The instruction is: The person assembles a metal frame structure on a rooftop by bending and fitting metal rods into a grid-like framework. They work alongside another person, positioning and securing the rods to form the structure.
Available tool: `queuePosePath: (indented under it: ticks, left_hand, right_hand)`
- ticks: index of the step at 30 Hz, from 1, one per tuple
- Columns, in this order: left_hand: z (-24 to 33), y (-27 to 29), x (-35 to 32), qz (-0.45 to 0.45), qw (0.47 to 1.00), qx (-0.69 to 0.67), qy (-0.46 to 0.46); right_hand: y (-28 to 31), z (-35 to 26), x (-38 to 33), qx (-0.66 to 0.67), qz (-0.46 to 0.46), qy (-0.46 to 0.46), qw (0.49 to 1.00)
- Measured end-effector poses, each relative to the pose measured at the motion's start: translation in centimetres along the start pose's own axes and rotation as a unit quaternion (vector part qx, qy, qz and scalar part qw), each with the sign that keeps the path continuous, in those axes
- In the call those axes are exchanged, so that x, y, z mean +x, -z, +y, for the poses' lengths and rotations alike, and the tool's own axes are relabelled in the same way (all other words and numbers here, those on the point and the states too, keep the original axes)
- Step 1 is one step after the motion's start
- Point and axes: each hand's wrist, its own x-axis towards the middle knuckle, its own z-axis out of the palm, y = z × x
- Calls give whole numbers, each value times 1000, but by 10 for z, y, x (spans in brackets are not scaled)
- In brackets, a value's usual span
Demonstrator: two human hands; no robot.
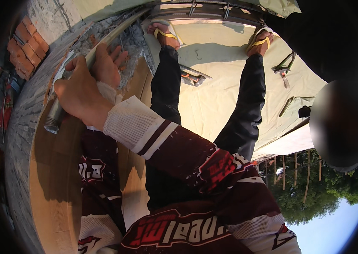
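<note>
Sleeve in dark red and white nearest the camera, hand on a grey metal pipe at the upper left.

The sleeve (174, 156) runs from the lower middle up to the left, and one hand (88, 84) lies over the metal pipe (83, 67), which sits slanted along the broken edge of the brick wall (26, 55). The fingers are spread and rest on the pipe, not wrapped closed; I cannot tell which hand it is. To do it well, I judge the palm should press the pipe firmly into the groove and stay away from the threaded end at the lower left. The forearm is stretched, the wrist bent a little. The other hand is not in view.
</note>
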Motion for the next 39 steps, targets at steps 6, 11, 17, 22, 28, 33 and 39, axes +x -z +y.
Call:
queuePosePath:
  ticks: [6, 11, 17, 22, 28, 33, 39]
  left_hand:
    - [1, -4, -5, -39, 999, 2, 38]
    - [-1, -6, -4, -44, 999, 6, 17]
    - [-1, -10, -8, -26, 999, 10, -21]
    - [-20, 1, -15, -54, 972, 99, -204]
    - [-60, 11, -12, -168, 926, 104, -323]
    - [-89, -5, -30, -186, 818, 260, -478]
    - [-78, -22, -55, -213, 842, 333, -369]
  right_hand:
    - [0, 4, 2, 59, 17, 6, 998]
    - [3, -2, 0, 29, 30, 29, 999]
    - [10, -18, -9, 85, -12, -50, 995]
    - [22, -15, -22, -34, 45, -17, 998]
    - [77, -3, -59, 27, -17, -25, 999]
    - [117, -25, -94, 85, -6, -172, 981]
    - [126, -57, -108, 17, 103, -249, 963]
